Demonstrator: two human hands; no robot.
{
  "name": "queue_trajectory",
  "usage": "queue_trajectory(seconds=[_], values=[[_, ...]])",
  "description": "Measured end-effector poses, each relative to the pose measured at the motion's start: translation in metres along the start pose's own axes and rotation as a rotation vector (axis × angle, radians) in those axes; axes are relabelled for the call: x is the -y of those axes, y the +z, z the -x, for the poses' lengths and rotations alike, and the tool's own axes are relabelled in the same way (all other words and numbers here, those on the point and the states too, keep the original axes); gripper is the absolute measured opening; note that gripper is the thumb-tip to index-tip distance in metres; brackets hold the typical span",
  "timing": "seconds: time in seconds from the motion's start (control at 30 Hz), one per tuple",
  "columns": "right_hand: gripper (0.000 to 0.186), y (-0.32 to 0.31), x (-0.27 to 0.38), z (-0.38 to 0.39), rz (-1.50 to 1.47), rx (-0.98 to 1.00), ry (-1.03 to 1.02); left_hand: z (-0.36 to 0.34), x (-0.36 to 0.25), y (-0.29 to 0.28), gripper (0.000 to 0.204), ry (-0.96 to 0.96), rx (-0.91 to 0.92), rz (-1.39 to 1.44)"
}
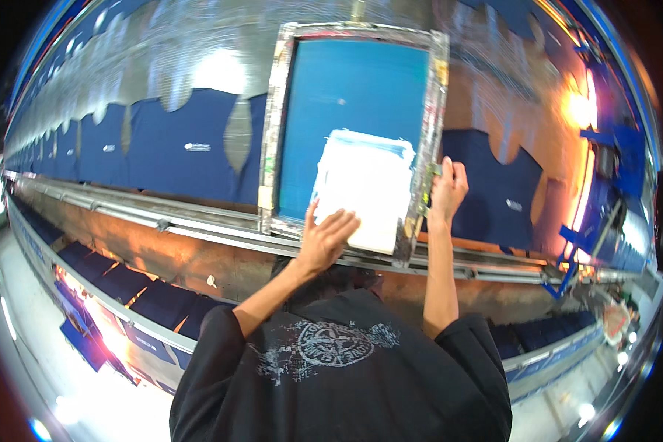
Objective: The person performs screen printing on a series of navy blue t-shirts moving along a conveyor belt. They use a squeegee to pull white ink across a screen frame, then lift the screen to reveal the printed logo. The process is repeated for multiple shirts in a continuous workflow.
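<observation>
A screen-printing frame with blue mesh lies across the long table. On its lower part is a white rectangular sheet or pad. My left hand rests on the pad's lower-left area, fingers spread. Gripping a small fitting on the frame's right side is my right hand. Navy fabric pieces with small white prints lie left and right of the frame.
A metal rail runs along the table's near edge. Below it, a second row holds more navy pieces. Blue brackets and glowing orange light line the right end. The printing table stretches far left.
</observation>
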State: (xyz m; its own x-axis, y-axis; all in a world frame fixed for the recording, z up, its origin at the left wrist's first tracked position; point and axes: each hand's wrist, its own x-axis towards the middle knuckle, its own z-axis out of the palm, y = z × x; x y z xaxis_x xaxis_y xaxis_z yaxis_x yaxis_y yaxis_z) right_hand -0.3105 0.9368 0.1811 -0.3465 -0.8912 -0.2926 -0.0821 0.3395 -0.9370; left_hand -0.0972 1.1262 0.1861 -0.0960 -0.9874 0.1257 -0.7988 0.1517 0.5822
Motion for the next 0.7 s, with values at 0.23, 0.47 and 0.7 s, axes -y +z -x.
queue_trajectory(seconds=[0.23, 0.47, 0.7], values=[[0.029, 0.212, -0.057, 0.107, -0.013, 0.072, -0.228, 0.048, 0.187, -0.126, 0.043, -0.036, 0.081, -0.169], [0.029, 0.382, -0.065, 0.207, 0.037, 0.075, -0.219, 0.102, 0.328, -0.254, 0.038, -0.034, 0.095, -0.202], [0.026, 0.415, -0.067, 0.217, 0.478, 0.066, -0.301, 0.096, 0.375, -0.274, 0.028, 0.011, 0.237, -0.072]])
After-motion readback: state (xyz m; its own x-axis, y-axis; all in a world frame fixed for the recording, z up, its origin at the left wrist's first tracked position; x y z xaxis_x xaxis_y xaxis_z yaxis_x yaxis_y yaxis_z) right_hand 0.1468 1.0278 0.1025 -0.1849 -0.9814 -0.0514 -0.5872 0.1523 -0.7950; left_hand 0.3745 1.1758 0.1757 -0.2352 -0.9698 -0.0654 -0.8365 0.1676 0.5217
